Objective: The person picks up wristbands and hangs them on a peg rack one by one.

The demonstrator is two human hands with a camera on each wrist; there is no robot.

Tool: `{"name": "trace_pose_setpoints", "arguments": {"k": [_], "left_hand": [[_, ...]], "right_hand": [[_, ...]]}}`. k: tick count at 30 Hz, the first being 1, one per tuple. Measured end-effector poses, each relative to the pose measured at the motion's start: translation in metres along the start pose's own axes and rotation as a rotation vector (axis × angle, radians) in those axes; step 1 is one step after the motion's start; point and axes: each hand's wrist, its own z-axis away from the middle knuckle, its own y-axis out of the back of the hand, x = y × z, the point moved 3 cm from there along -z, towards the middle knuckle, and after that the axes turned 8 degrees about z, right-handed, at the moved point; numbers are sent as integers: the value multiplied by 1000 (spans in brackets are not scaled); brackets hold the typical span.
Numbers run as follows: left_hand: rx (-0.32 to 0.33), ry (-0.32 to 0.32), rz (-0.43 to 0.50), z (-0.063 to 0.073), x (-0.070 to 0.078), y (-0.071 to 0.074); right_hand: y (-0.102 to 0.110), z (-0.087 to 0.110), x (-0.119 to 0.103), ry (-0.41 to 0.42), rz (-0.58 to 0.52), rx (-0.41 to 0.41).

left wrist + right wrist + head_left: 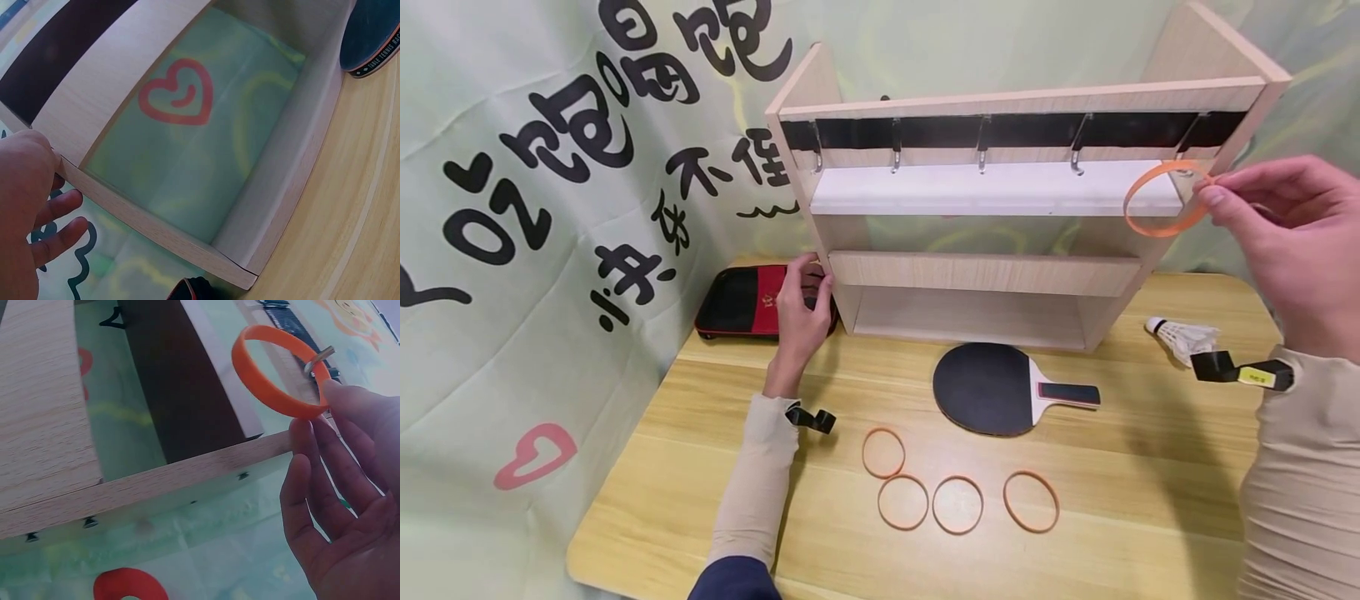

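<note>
— What about the right hand?
— Pinching an orange ring, up by the last hook on the right. Can't tell if hung on or just in front.
— And the left hand?
— Touching the left side of the wooden rack. Can't tell if gripping.
— More rings?
— Yes, four more rings on the tabletop, near the black paddle.
</note>
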Motion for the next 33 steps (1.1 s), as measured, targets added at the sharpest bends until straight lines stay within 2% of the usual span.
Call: {"name": "trace_pose_setpoints", "arguments": {"k": [3, 10, 15, 20, 24, 27, 33], "left_hand": [[-6, 1, -15, -1, 0, 1], [7, -14, -32, -4, 0, 9], [13, -9, -14, -2, -1, 7], [6, -1, -6, 1, 0, -3], [22, -1, -17, 1, 1, -6], [28, 5, -23, 1, 1, -5], [14, 15, -13, 1, 1, -1]], "right_hand": [[0, 2, 1, -8, 25, -5], [-7, 7, -1, 23, 0, -57], [1, 12, -1, 12, 79, -64], [23, 30, 4, 23, 232, -60], [34, 47, 14, -15, 482, -91], [37, 58, 21, -23, 619, -150], [33, 78, 32, 7, 670, -253]]}}
